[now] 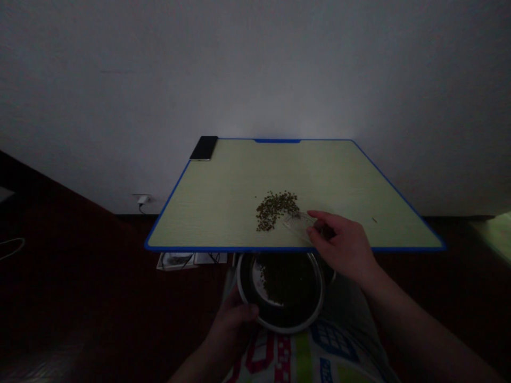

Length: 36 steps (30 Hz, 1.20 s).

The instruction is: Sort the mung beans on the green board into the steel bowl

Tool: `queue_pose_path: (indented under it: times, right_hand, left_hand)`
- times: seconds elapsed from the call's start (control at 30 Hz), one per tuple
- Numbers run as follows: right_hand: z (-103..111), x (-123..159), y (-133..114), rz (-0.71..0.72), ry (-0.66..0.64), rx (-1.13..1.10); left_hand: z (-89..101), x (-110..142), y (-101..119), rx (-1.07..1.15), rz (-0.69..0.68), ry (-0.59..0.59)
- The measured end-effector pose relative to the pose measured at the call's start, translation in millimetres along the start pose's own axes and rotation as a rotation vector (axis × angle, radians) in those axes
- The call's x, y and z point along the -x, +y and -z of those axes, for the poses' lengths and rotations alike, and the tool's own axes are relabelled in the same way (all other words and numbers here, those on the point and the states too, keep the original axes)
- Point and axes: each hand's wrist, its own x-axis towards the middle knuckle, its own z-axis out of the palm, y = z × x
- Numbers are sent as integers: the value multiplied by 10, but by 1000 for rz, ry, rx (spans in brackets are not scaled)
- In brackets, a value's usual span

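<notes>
Small brown-green grains [275, 207] lie in a loose heap near the front of the pale table [223, 186]. My right hand [343, 239] pinches a clear plastic piece [300, 226], whose far edge touches the right side of the heap; its exact kind is hard to make out. Below the table's front edge, my left hand [239, 319] grips the rim of a round metal bowl [293, 325], thumb over the edge. Dark grains [285, 282] cover much of the bowl's bottom. The fingers under the bowl are hidden.
A black phone [205, 148] lies at the table's back left corner. One small brown stick [374, 219] is on the right side. A white plug [142, 200] sits at the wall, and a box with cables [178, 260] is under the table.
</notes>
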Motion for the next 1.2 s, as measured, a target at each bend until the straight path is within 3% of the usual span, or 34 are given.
queue_pose_path:
  times: [0.63, 0.97, 1.2]
  right_hand:
    - [-121, -12, -51, 39, 10, 29]
    - [-145, -15, -71, 42, 23, 69]
    - [-118, -4, -16, 12, 47, 68]
  left_hand:
    - [84, 5, -42, -40, 19, -3]
    - [-12, 8, -14, 4, 8, -11]
    - [26, -4, -25, -17, 8, 3]
